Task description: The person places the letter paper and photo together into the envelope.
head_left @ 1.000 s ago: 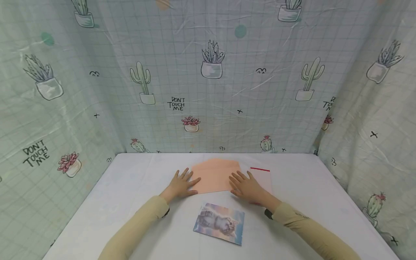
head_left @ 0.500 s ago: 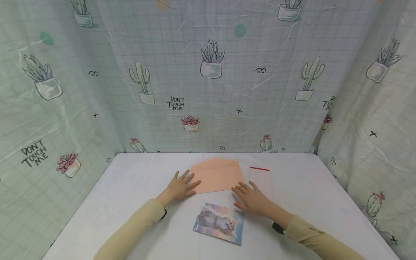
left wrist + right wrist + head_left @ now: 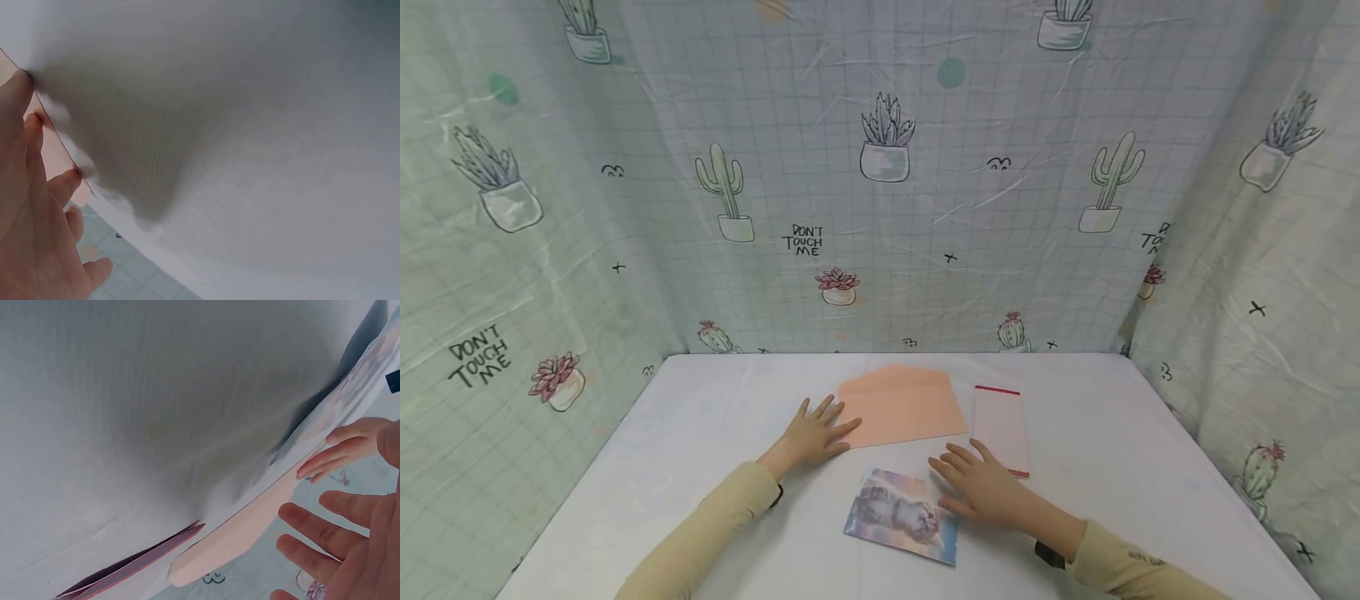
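A peach envelope (image 3: 902,412) lies toward the back of the table, its flap opened out to the rear. My left hand (image 3: 808,436) rests on its left end with fingers spread; in the left wrist view fingertips (image 3: 70,182) touch the envelope's edge. Nearer to me is a glossy picture card (image 3: 895,515) showing kittens. Just above the card's right edge, my right hand (image 3: 988,492) is spread with the palm down and grips nothing. The right wrist view shows its fingers (image 3: 319,531) apart from the table.
A pale pink slip (image 3: 1000,425) with red bands at both ends lies right of the envelope, its near end close to my right hand. The white table (image 3: 1097,467) is enclosed by a cactus-print curtain (image 3: 775,167) at the back and sides.
My right hand has left the envelope's right end and moved toward me, to the kitten card's right edge, uncovering the pink slip. My left hand stays at the envelope's left end.
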`<act>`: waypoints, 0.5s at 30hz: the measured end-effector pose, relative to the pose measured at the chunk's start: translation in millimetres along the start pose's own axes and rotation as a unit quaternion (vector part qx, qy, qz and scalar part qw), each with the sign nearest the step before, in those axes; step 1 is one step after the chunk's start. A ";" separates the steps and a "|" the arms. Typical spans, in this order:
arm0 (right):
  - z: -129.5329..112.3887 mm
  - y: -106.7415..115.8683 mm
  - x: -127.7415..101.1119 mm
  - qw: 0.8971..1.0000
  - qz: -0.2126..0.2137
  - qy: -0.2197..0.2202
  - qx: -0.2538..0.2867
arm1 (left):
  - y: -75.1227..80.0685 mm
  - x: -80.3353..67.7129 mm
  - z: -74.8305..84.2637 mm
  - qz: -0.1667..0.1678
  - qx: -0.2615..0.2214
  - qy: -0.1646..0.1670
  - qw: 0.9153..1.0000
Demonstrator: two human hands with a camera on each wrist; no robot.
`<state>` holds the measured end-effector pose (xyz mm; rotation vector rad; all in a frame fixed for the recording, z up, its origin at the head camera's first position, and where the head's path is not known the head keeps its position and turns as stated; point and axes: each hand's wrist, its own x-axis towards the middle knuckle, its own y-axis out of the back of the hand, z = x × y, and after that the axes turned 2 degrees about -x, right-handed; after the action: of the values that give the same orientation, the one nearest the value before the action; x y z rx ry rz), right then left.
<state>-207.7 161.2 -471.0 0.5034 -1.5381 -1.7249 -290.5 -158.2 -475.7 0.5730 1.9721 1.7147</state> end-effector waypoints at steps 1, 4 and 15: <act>-1.2 -0.2 -0.6 1.000 0.007 0.005 -0.003 | 0.1 -0.1 -0.1 -0.001 0.000 0.000 1.000; -4.3 -0.9 -2.4 1.000 0.024 0.015 -0.005 | -0.7 0.1 -0.4 -0.001 -0.005 0.000 1.000; -16.0 -8.2 -5.9 0.997 0.035 0.060 -0.044 | -5.0 0.9 -1.8 -0.005 -0.016 0.004 1.000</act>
<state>-194.7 155.0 -483.2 0.4929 -1.3740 -1.6695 -292.4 -159.8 -480.5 0.5440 1.9460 1.7426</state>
